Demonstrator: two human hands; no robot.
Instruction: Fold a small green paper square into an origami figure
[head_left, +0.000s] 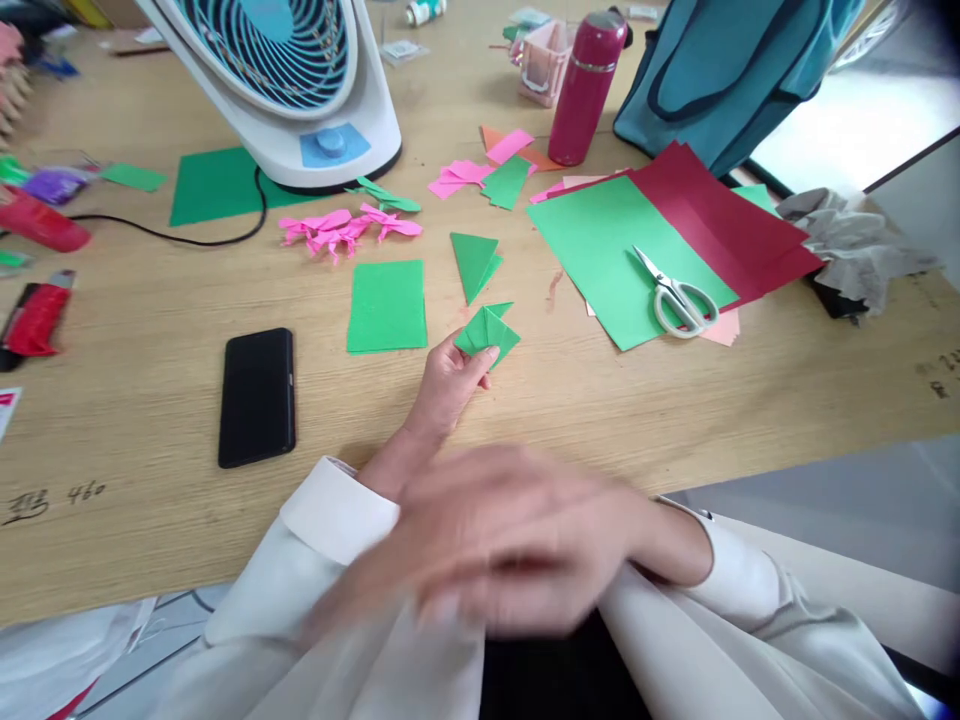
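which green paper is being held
The small folded green paper pinched in the left hand; no hand touches the others, such as the green triangle just beyond it.

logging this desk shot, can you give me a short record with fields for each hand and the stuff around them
left hand: pinches folded green paper
right hand: blurred, low in view; cannot tell if it holds anything
beyond held paper: green triangle
left of held paper: green rectangle, then phone
right: scissors on light green sheet, beside red paper
far side: fan, pink paper pieces, bottle, blue bag
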